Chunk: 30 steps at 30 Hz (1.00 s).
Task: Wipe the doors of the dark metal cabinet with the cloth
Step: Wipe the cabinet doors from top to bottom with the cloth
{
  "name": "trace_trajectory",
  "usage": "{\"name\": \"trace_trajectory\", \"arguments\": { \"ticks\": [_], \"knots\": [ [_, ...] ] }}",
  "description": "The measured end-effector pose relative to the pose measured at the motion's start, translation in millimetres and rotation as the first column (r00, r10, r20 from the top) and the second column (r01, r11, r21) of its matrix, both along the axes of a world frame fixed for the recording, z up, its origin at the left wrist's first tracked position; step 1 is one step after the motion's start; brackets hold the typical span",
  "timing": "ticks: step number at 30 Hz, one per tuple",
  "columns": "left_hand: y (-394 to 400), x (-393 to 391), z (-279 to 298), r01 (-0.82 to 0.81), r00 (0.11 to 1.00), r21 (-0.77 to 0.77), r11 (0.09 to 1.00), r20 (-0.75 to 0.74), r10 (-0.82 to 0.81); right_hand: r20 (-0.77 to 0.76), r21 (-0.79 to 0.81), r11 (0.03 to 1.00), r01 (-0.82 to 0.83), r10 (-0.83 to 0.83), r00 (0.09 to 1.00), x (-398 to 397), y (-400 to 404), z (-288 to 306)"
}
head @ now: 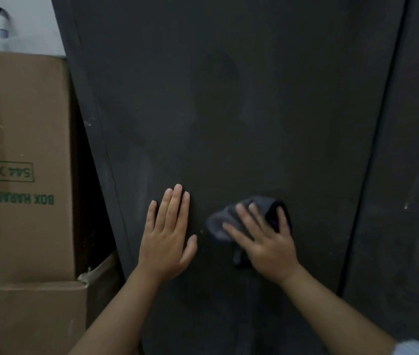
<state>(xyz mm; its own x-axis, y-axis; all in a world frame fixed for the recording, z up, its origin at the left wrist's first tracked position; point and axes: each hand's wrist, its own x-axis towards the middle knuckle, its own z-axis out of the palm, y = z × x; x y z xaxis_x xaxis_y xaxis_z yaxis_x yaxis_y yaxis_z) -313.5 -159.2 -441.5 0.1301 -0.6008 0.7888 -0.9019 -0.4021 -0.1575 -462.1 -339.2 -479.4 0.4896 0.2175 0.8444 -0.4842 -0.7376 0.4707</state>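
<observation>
The dark metal cabinet fills most of the view; its left door (229,111) is in front of me and a strip of its right door (413,149) shows past a vertical seam. My left hand (167,239) lies flat on the left door, fingers straight and pointing up. To its right, my right hand (264,242) presses a crumpled grey cloth (218,224) against the same door with spread, straight fingers. Part of the cloth hangs below the palm. Faint smears mark both doors.
A tall cardboard box (21,162) with green print stands left of the cabinet, and a lower cardboard box (31,319) sits in front of it. A pale wall (24,24) shows above the boxes. A narrow dark gap separates boxes and cabinet.
</observation>
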Motion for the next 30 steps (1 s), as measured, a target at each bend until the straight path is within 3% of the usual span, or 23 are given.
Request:
{"name": "trace_trajectory", "arguments": {
  "ticks": [4,7,10,14,17,21,25,28,30],
  "knots": [
    [4,3,-1,-0.026,0.998,-0.043,0.999,-0.055,0.023,0.332,0.159,0.986,0.046,-0.097,0.938,23,12,79],
    [7,9,-3,-0.036,0.997,-0.057,0.998,-0.075,0.031,0.396,0.238,0.971,0.027,-0.122,0.91,39,25,93],
    [10,16,-4,-0.04,0.996,-0.075,0.996,-0.087,0.033,0.238,0.081,0.997,-0.005,-0.014,0.971,45,32,53],
    [15,22,-6,-0.018,0.997,-0.052,0.998,-0.071,0.015,-0.191,-0.132,0.99,-0.053,0.027,0.981,34,28,-17],
    [20,25,-4,-0.02,0.999,-0.023,1.0,-0.05,0.019,-0.245,-0.176,0.982,-0.067,0.023,0.969,30,23,-12],
    [25,25,0,-0.011,0.999,-0.019,1.0,-0.047,0.01,0.016,-0.109,0.991,-0.072,0.074,0.997,43,31,54],
    [32,27,7,-0.05,0.993,-0.083,0.995,-0.111,0.041,0.293,0.004,1.0,0.004,-0.005,0.956,67,46,126],
    [36,32,12,-0.064,0.99,-0.096,0.993,-0.132,0.051,0.341,0.042,0.999,-0.003,-0.012,0.94,78,55,132],
    [39,36,12,-0.057,0.99,-0.089,0.994,-0.137,0.044,0.255,-0.018,0.999,-0.038,0.042,0.966,80,58,109]
  ]
}}
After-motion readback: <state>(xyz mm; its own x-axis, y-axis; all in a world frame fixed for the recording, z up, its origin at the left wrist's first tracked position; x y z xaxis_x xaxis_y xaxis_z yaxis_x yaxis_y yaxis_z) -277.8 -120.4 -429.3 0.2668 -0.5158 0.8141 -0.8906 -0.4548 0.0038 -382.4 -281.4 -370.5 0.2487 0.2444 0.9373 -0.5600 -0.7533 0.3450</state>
